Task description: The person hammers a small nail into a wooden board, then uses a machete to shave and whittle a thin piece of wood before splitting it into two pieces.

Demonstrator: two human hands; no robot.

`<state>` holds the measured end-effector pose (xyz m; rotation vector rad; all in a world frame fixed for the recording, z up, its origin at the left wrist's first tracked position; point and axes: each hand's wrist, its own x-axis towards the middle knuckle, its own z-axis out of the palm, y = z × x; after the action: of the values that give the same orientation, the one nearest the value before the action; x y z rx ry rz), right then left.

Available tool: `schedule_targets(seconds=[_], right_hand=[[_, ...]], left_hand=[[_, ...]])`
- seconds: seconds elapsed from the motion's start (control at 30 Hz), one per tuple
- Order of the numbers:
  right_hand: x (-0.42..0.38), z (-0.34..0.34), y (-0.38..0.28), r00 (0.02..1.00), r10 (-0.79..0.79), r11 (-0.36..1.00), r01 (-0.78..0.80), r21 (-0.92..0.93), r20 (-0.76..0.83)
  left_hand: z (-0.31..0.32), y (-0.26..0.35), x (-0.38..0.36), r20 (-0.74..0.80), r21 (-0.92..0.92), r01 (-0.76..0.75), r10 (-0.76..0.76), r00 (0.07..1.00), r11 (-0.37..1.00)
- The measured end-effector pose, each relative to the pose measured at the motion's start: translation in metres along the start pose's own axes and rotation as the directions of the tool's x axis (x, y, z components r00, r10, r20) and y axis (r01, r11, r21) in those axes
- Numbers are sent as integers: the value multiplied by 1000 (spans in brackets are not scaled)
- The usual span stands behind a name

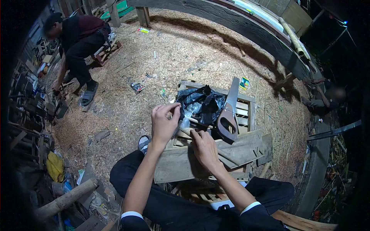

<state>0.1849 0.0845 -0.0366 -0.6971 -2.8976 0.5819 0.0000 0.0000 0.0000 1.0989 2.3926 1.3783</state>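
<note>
My left hand (165,122) is raised at the near left edge of a crumpled black plastic bag (208,101). Its thumb and forefinger are pinched together; what lies between them is too small to make out. Lower and to the right, my right hand (205,148) is closed, its fingertips at a thin wooden stick (185,131) above a worn board (175,163). A small clear plastic piece (185,123) shows between the hands. To the right of the bag, a handsaw (230,102) with a brown handle rests on the slatted wooden crate (251,115).
Wood shavings (154,57) cover the ground. One person (79,42) bends over scrap wood at left; another person (327,96) is at the far right. A heavy beam (216,15) crosses the back. A round pole (67,198) and a yellow bag (55,167) lie at lower left.
</note>
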Motion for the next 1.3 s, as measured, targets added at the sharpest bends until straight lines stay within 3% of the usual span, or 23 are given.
schedule_targets(seconds=[0.1, 0.17, 0.2, 0.23, 0.3, 0.37, 0.43, 0.5, 0.57, 0.6, 0.63, 0.7, 0.8, 0.9, 0.97, 1.03, 1.13, 1.3], right_hand=[[-21, -31, -18, 992, 12, 999, -5, 51, -130], [-35, -49, -22, 976, 125, 960, -74, 269, -178], [-41, -50, -16, 955, 134, 947, -45, 317, -265], [-48, -59, -14, 948, 154, 948, -62, 313, -277], [-67, -79, -7, 907, 408, 842, -332, 425, -100], [-89, -77, 22, 869, 464, 818, -345, 461, -173], [-114, -79, 54, 822, 521, 790, -364, 492, -228], [-136, -88, 81, 769, 566, 786, -395, 475, -298], [-155, -103, 98, 681, 694, 665, -482, 571, -234], [-165, -81, 130, 676, 609, 780, -416, 467, -415], [-170, -91, 130, 667, 605, 789, -428, 442, -434], [-175, -81, 153, 667, 593, 795, -396, 458, -451], [-180, -69, 170, 675, 547, 833, -376, 406, -496], [-179, -64, 175, 682, 501, 854, -289, 433, -532], [-177, -65, 168, 690, 543, 814, -290, 504, -480], [-175, -66, 160, 687, 597, 789, -406, 462, -415], [-171, -59, 164, 670, 605, 782, -397, 481, -430], [-172, -65, 165, 622, 631, 768, -415, 488, -464]], left_hand=[[-3, 9, -13, -122, -100, -93, 81, 989, 991], [-4, 16, -17, -177, -383, -35, -36, 983, 923], [-5, 9, -17, -203, -302, -106, 45, 978, 947], [-4, 12, -20, -187, -313, -117, 59, 981, 943], [3, 20, -30, -187, -418, -93, 15, 982, 903], [13, 27, -40, -176, -439, -107, 31, 984, 892], [19, 35, -54, -77, -25, -342, 340, 937, 939], [39, 46, -65, -70, -63, -419, 415, 907, 906], [58, 51, -78, -24, -83, -444, 444, 896, 892], [70, 50, -86, 21, -189, -345, 355, 935, 919], [81, 51, -93, 76, -284, -235, 266, 961, 929], [97, 58, -108, 82, -255, -318, 348, 934, 913], [118, 65, -130, 180, -324, -161, 227, 957, 932], [124, 68, -148, 219, -271, -86, 149, 964, 959], [120, 64, -153, 199, -269, -68, 124, 972, 961], [114, 60, -155, 180, -267, -55, 106, 978, 962], [105, 47, -153, 123, -227, 29, -1, 992, 974], [101, 40, -156, 127, -208, 5, 22, 992, 978]])
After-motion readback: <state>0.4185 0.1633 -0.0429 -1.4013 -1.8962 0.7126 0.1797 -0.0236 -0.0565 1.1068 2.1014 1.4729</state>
